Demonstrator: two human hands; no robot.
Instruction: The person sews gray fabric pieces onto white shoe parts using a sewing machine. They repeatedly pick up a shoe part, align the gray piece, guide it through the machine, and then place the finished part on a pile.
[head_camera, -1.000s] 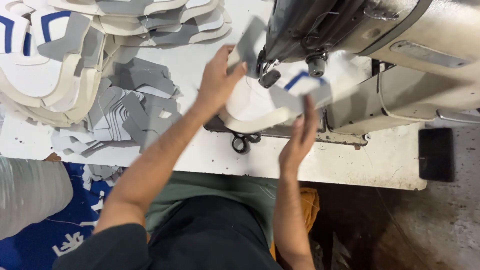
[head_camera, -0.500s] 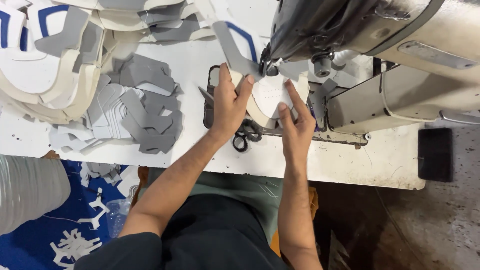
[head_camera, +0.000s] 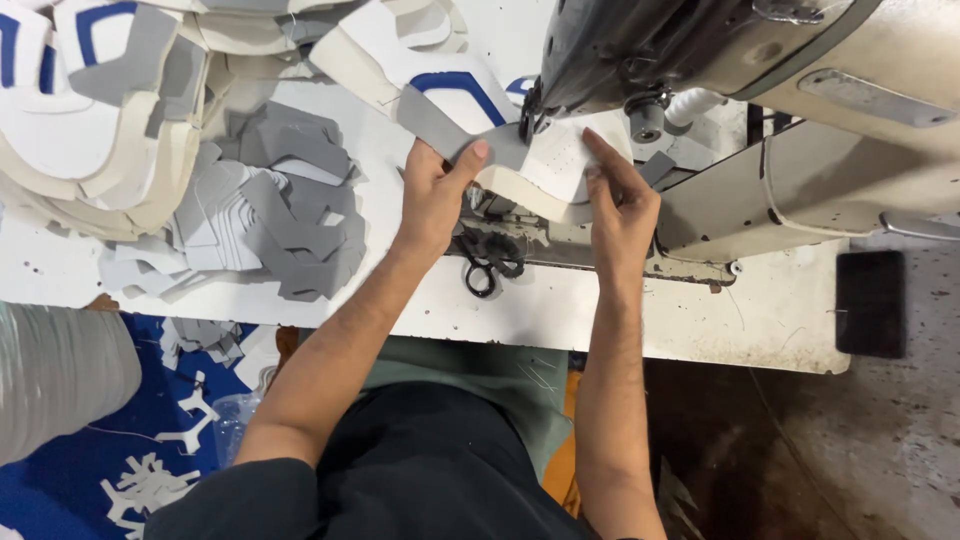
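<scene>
A white shoe upper piece (head_camera: 545, 165) with a grey strip and a blue stripe lies under the head of an industrial sewing machine (head_camera: 700, 60). My left hand (head_camera: 435, 195) grips its left side, thumb on the grey strip. On its right side rests my right hand (head_camera: 620, 205), fingers flat and pressing the white perforated part close to the needle area. Black scissors (head_camera: 492, 262) lie on the table just below the piece, between my wrists.
A pile of grey cut pieces (head_camera: 265, 215) sits left of my left hand. Stacked white, cream and blue uppers (head_camera: 90, 130) fill the table's far left. The white table edge (head_camera: 560, 335) runs in front of me. White scraps litter a blue mat (head_camera: 150, 470) below.
Both hands brought the white piece in under the machine head. The left hand shifted from the piece's lower edge to gripping the grey strip, and the right hand settled flat on it.
</scene>
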